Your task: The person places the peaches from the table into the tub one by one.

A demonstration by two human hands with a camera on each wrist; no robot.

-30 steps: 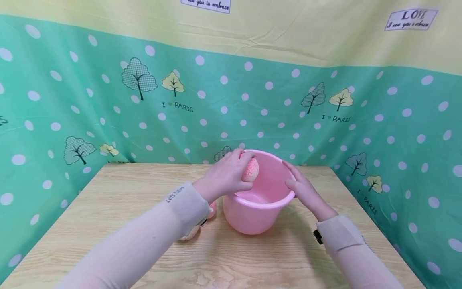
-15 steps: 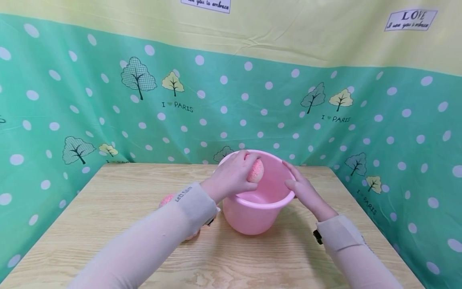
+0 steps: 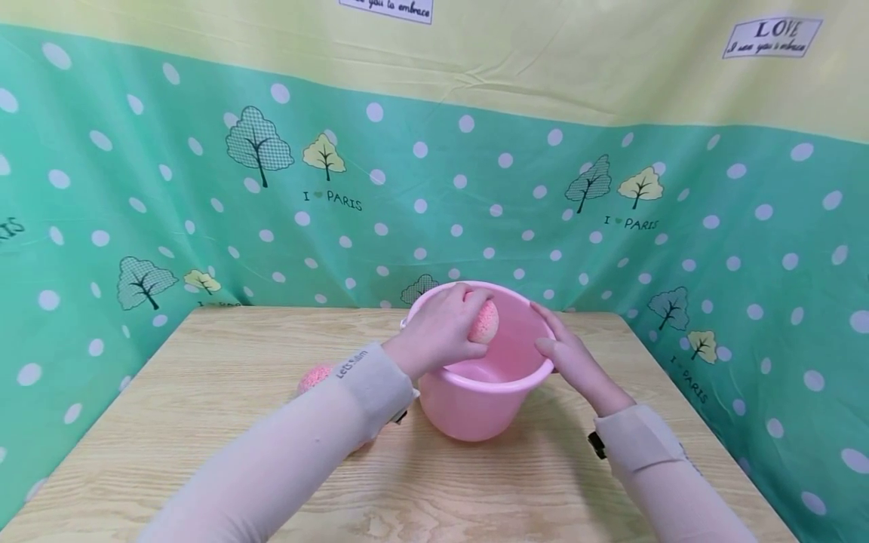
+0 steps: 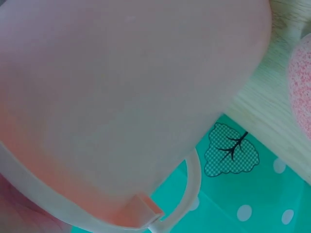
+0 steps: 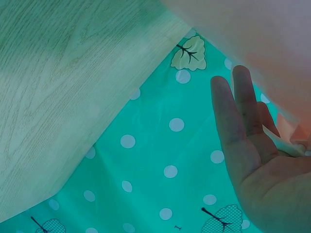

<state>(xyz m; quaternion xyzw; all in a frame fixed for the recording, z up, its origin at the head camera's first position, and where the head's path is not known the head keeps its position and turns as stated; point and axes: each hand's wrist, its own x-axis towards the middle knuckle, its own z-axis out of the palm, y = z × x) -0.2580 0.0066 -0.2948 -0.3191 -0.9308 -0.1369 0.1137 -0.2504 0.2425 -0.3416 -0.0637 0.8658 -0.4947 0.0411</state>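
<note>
In the head view a pink plastic bucket (image 3: 468,415) stands on the table, its mouth tipped toward the viewer. My left hand (image 3: 441,324) grips a pink-speckled cream ball (image 3: 484,323) over the bucket's mouth, fingers on top and thumb below. On the bucket's right rim lies my right hand (image 3: 573,358), its thumb over the edge and its fingers along the outside. The right wrist view shows those fingers (image 5: 223,104) close beside the bucket wall (image 5: 272,63). Bucket wall (image 4: 136,97) fills most of the left wrist view, with the handle (image 4: 194,177) hanging at its side.
Another pink-speckled ball (image 3: 315,375) lies on the wooden table (image 3: 224,377), partly behind the left forearm. Part of a further pink thing (image 3: 366,445) shows below that sleeve. A green dotted cloth (image 3: 434,196) hangs behind and at both sides.
My left hand has moved slightly right and down with its ball, further over the bucket's mouth. The ball behind the left forearm has come into view. The right hand and bucket have stayed put.
</note>
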